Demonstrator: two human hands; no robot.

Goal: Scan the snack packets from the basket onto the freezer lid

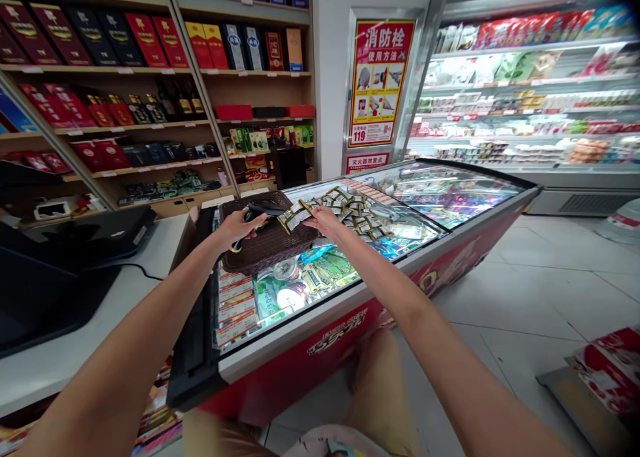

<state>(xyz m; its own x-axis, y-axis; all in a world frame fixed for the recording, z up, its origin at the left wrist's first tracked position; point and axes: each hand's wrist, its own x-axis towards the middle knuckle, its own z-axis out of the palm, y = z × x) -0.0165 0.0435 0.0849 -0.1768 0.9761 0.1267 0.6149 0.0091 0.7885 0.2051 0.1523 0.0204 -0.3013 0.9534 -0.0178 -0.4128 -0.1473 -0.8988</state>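
My left hand (239,229) is closed around a pair of scissors (267,209) with dark handles, seen only in part; a yellow-edged piece shows below the palm. Beneath it, a dark brown woven basket (270,244) rests on the glass top of the chest freezer (400,264). My right hand (326,222) pinches one end of a strip of small packets (296,216), black and silver with gold edges. The strip reaches left over the basket, up to the scissors. Right of it, a heap of similar packets (361,214) lies on the glass.
Ice-cream packs show under the freezer glass. A counter with a dark monitor (35,290) stands to the left. Shelves of boxed bottles (145,40) line the back, and a lit chiller (530,97) stands at the right. A red carton (613,367) sits at lower right.
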